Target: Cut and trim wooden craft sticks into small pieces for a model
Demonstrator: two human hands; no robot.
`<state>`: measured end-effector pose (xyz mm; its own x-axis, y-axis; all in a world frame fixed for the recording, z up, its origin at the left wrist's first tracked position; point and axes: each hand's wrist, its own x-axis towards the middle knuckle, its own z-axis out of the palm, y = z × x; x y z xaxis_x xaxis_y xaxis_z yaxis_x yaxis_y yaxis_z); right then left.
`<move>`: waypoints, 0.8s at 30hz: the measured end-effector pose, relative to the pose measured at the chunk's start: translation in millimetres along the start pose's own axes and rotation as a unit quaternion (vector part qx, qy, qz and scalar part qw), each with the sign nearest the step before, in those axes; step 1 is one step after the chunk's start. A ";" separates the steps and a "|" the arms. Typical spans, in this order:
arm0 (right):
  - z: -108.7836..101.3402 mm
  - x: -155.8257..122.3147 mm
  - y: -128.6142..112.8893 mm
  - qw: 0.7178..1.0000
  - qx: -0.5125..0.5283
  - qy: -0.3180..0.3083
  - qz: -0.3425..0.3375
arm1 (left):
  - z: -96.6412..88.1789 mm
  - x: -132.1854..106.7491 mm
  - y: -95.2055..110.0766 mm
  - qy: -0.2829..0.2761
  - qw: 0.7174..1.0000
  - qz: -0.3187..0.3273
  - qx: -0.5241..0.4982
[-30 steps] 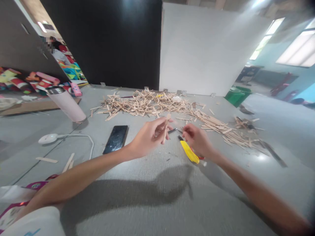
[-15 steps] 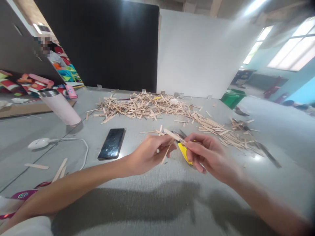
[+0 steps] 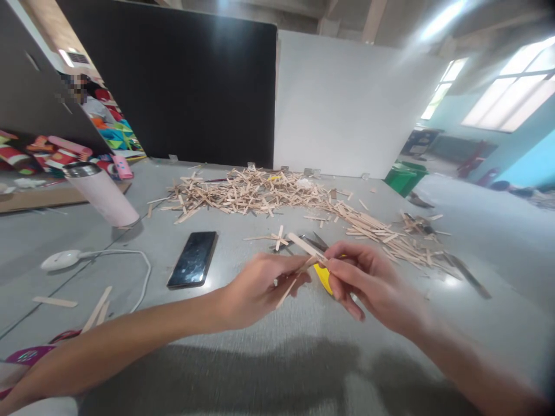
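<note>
My left hand (image 3: 260, 286) and my right hand (image 3: 368, 280) meet above the grey table (image 3: 277, 358), both pinched on thin wooden sticks. The right hand's fingers grip a flat stick (image 3: 303, 244) that points up and to the left. A thinner stick (image 3: 291, 284) slants down out of the left hand's fingers. The two sticks cross between the fingertips. Under the right hand lies a yellow utility knife (image 3: 323, 277), partly hidden.
A wide heap of wooden sticks (image 3: 269, 193) spreads across the far table and trails right. A black phone (image 3: 193, 260) lies left of my hands. A pink tumbler (image 3: 102, 193), a white corded device (image 3: 60, 260) and loose sticks (image 3: 95, 303) are at the left. A person sits far left.
One second ago only my left hand held a stick and the right hovered near the knife. My right hand has since taken a stick and both hands have come together.
</note>
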<state>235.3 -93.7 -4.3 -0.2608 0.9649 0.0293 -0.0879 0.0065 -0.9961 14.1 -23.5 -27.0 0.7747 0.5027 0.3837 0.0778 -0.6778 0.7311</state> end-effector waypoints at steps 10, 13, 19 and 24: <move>-0.3 -2.2 -3.2 0.997 0.048 -0.009 0.056 | 0.6 -1.3 0.8 0.012 1.000 0.002 0.026; -2.3 -0.3 -0.7 0.994 0.074 -0.014 0.078 | 2.5 -1.8 -1.2 -0.003 1.000 -0.020 0.007; -1.2 1.2 1.2 0.989 0.097 -0.043 0.098 | -0.8 0.1 -3.4 -0.023 1.000 0.000 -0.001; 0.8 -0.3 -2.9 0.999 0.018 -0.015 0.033 | 2.1 -1.8 -5.1 -0.039 0.999 -0.001 -0.026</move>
<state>234.9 -94.2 -1.3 -0.2958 0.9547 -0.0330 -0.1042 -0.0666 -0.9923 13.7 -22.1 -32.6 0.8212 0.4592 0.3388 0.0483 -0.6475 0.7605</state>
